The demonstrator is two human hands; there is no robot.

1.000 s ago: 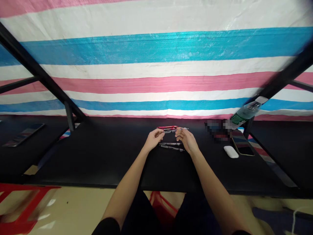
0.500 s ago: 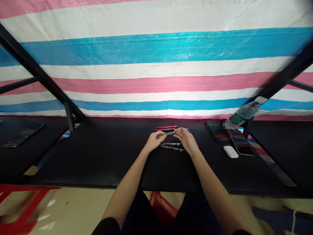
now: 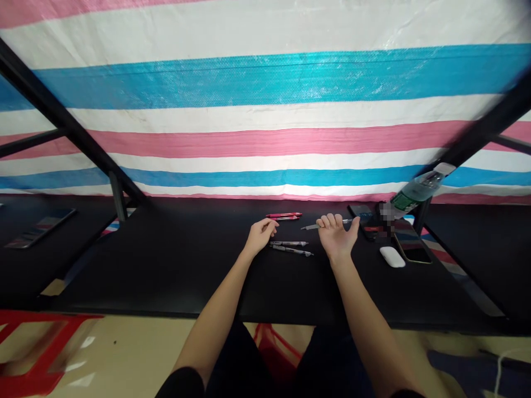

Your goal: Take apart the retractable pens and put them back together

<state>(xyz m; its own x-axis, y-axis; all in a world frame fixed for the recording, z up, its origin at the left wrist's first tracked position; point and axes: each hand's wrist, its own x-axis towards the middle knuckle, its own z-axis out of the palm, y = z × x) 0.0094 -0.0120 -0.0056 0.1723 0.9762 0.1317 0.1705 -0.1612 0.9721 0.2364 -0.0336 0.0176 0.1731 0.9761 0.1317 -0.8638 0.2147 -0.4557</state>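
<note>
Lying across the right hand [image 3: 337,239] grip, the pen [image 3: 310,227] pokes left.

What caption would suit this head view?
Right hand holds a grey pen above a black table; left hand rests beside more pens.

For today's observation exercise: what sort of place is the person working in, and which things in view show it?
Probably a makeshift workstation: a black table in a dark metal frame, backed by a striped tarpaulin, with pens, a phone and a water bottle on it.
</note>
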